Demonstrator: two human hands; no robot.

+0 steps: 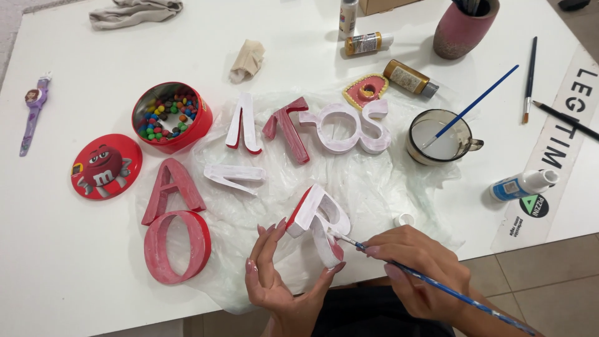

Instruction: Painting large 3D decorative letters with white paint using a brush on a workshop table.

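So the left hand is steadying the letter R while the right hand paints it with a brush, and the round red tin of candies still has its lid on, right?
Not quite. The head view shows the round red tin open, candies exposed, with its lid lying flat on the table beside it. The rest holds: the left hand steadies the letter R while the right hand paints it with a brush.

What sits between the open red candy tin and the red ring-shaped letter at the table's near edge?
In the head view, a red A-shaped letter lies between the candy tin and the ring-shaped letter, its lower end close to the ring's top.
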